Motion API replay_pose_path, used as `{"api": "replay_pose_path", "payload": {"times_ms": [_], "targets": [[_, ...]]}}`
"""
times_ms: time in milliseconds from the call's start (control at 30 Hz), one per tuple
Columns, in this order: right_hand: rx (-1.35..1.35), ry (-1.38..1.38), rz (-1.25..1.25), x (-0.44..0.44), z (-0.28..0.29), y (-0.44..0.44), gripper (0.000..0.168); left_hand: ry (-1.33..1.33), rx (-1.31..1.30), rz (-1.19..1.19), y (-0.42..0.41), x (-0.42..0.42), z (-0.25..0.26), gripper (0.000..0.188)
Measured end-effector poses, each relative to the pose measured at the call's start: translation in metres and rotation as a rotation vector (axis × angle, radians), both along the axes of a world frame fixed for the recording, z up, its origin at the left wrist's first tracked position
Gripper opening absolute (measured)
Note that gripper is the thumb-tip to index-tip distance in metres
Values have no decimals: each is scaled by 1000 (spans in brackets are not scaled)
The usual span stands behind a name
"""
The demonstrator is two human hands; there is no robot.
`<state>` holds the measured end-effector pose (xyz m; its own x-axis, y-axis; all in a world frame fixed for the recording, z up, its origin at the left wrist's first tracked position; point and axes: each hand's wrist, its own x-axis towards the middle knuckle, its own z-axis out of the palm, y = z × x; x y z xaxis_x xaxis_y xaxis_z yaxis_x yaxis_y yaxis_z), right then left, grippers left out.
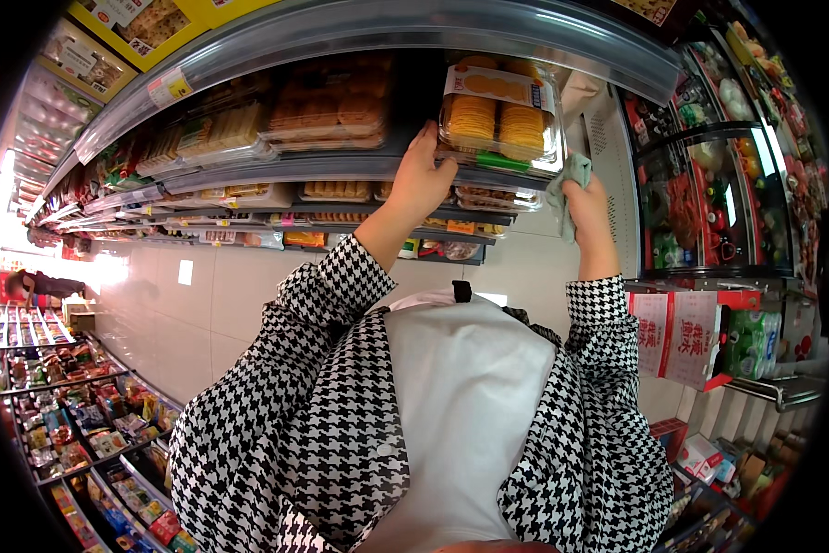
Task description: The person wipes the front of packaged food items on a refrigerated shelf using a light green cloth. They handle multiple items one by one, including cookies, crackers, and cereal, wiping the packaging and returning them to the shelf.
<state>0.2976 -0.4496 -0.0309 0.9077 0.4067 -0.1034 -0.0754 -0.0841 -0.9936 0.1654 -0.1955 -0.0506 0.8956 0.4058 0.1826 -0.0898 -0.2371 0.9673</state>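
Note:
My left hand [425, 173] is at the front left corner of a clear plastic box of yellow biscuits [501, 124]. Its fingers reach along the box's side and its thumb lies near the front corner; whether it grips the box cannot be told. The box bears a white and orange label and sits at the right end of a grey shelf [345, 168]. By the box's front right corner, my right hand [587, 200] holds a pale green cloth [565, 197], which hangs partly below the shelf edge.
More clear boxes of brown baked goods [328, 117] stand left of a dark gap. A clear shelf front [387, 31] runs overhead. To the right are a perforated panel [611, 152], a produce display [715, 193] and a red-and-white carton [688, 339]. A person [41, 283] is far left.

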Motion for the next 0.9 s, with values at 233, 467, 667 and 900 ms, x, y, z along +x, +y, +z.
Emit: {"api": "replay_pose_path", "payload": {"times_ms": [233, 467, 667, 900], "targets": [[-80, -94, 91, 7, 2, 2, 28, 36, 27, 58, 5, -2, 1, 69], [-138, -157, 130, 0, 21, 8, 39, 59, 48, 77, 5, -6, 11, 68], [-187, -73, 178, 9, 15, 5, 50, 38, 60, 75, 5, -6, 9, 67], [-77, -129, 30, 53, -21, -23, 37, -8, -2, 54, 6, -9, 8, 67]]}}
